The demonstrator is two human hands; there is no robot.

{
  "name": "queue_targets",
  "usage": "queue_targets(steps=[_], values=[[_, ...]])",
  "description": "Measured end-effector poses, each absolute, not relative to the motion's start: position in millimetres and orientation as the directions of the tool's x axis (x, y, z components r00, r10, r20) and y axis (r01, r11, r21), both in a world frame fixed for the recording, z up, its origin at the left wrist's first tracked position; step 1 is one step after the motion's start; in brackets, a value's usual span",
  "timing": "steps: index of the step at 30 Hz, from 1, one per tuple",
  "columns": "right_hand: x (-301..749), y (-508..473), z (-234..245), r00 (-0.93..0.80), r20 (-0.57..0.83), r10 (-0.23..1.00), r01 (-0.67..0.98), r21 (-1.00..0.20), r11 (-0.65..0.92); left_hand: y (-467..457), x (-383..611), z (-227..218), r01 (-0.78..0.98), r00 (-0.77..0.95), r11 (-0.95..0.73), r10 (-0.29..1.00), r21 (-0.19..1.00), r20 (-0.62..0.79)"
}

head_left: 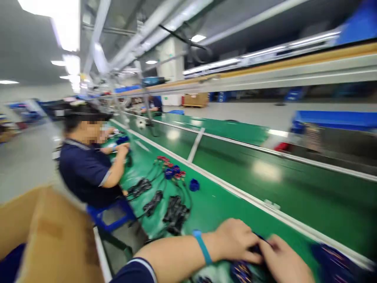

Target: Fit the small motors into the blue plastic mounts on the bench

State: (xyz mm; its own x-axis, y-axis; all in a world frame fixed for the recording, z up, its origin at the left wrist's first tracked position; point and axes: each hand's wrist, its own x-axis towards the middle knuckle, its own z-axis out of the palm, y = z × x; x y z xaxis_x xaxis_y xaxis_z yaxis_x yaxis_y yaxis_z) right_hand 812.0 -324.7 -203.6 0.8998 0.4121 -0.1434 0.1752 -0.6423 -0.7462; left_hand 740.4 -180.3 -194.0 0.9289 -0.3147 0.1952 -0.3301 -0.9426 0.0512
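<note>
My left hand (pixel 237 239) and my right hand (pixel 284 261) meet at the bottom of the view over the green bench (pixel 218 204). Both have their fingers curled onto a dark bundle of cables (pixel 256 251) that lies between them; the picture is smeared, so the bundle's shape is unclear. A blue band (pixel 202 247) circles my left wrist. More dark, coloured parts (pixel 243 271) lie under my hands.
A co-worker in a dark shirt (pixel 85 169) sits on a blue stool to the left, hands on the bench. Black cable bundles (pixel 175 212), red and blue connectors (pixel 172 171) and a blue cap (pixel 194 184) lie between us. A cardboard box (pixel 50 236) stands at lower left. A conveyor (pixel 279 173) runs along the right.
</note>
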Motion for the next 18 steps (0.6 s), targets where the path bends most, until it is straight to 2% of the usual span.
queue_targets(steps=[4,6,8,10,12,14,16,18], values=[[810,-330,-185,0.885,-0.182,0.428,0.146,-0.764,-0.629,-170,744,-191,-0.276,0.913,-0.945,-0.201,0.173,0.356],[811,-319,-167,0.881,-0.265,0.392,0.088,-0.722,-0.687,-165,744,-183,-0.305,0.911,-0.914,-0.199,0.267,0.36],[811,-321,-142,0.82,-0.357,0.446,0.052,-0.73,-0.681,-163,738,-170,-0.318,0.924,-0.887,-0.21,0.336,0.319],[811,-345,-110,0.807,-0.39,0.443,0.001,-0.75,-0.661,-159,732,-154,-0.268,0.958,-0.882,-0.202,0.388,0.203],[805,-391,-68,0.84,-0.267,0.472,0.043,-0.834,-0.55,-154,731,-136,-0.157,0.988,-0.885,-0.141,0.438,0.07],[792,-450,-15,0.867,-0.159,0.473,0.039,-0.923,-0.383,-153,735,-113,-0.072,0.997,-0.876,-0.063,0.476,0.035],[772,-511,50,0.931,-0.047,0.361,0.031,-0.978,-0.207,-157,738,-87,0.018,0.999,-0.865,0.038,0.501,0.029],[746,-564,118,0.967,0.149,0.206,0.174,-0.979,-0.109,-164,742,-60,0.091,0.994,-0.848,0.11,0.523,0.006]])
